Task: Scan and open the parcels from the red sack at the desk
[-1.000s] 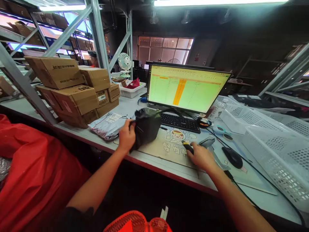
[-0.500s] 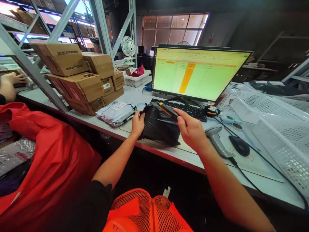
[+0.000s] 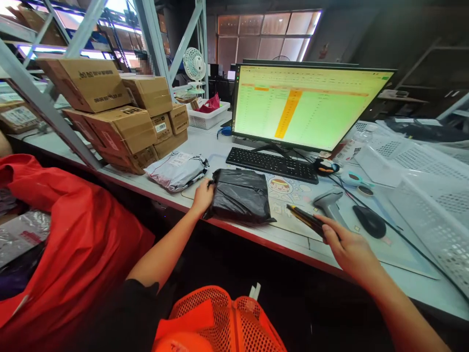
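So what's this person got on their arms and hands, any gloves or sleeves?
No gloves. The left hand and forearm are bare, with a black short sleeve higher up. The right hand and forearm are bare too; no watch, ring or sleeve shows.

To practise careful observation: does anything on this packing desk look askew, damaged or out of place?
The stack of cardboard boxes is askew: the top box sits tilted and the others point different ways. The barcode scanner lies on its side. The left hand grips the black plastic parcel; the right hand holds a dark slim tool.
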Demonstrator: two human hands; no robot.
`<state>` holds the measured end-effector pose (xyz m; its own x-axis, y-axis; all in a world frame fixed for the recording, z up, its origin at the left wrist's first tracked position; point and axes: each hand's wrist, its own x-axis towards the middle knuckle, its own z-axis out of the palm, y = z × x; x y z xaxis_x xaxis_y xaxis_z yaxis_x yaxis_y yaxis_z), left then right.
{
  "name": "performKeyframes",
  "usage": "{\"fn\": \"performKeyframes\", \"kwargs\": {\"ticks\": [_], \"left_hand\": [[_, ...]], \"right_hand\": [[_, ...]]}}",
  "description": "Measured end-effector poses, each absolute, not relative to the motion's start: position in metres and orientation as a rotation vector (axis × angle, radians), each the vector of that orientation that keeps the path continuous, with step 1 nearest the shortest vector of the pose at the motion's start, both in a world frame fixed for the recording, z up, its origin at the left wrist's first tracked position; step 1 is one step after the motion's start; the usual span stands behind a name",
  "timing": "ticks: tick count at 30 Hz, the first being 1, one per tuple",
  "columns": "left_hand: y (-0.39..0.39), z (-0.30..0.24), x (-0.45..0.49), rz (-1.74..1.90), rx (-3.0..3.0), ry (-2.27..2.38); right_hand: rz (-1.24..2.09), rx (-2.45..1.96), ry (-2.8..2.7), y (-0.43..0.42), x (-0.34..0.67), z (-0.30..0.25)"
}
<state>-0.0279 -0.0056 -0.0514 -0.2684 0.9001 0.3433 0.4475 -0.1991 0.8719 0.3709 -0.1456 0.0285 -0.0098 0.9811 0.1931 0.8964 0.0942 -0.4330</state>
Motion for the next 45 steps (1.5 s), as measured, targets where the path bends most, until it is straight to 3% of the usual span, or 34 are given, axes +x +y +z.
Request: {"fn": "performKeyframes", "kwargs": {"ticks": [7, 9, 12, 16, 21, 26, 32, 38, 45], "left_hand": [[-0.029, -0.014, -0.019, 1.331, 1.983, 1.752], [-0.027, 0.008, -0.011, 1.319, 2.253, 1.470], [-0.015, 0.027, 0.012, 0.985, 2.519, 0.965], [0.003, 0.020, 0.041, 0.709, 2.624, 0.853], [0.003, 0.014, 0.051, 0.793, 2.724, 0.866], [-0.014, 0.018, 0.049, 1.019, 2.620, 0.859], [-0.028, 0.011, 0.056, 1.133, 2.762, 0.741], [-0.063, 0.011, 0.054, 1.023, 2.900, 0.776], [-0.164, -0.045, 0.012, 1.077, 2.235, 1.284]], "right_hand": [[0.058, -1.850, -1.838, -0.114, 0.357, 0.032], [0.016, -1.894, -1.884, -0.095, 0.346, 0.027], [-0.003, -2.089, -1.935, -0.071, 0.330, 0.010], [-0.136, -2.264, -2.029, -0.065, 0.323, -0.010], [-0.171, -1.941, -2.029, -0.060, 0.322, 0.007], [0.158, -1.411, -2.202, -0.023, 0.280, 0.034], [0.270, -1.413, -2.623, 0.019, 0.210, 0.039], [0.254, -1.444, -2.717, 0.032, 0.183, 0.041], [0.284, -1.680, -2.606, 0.037, 0.192, 0.027]]}}
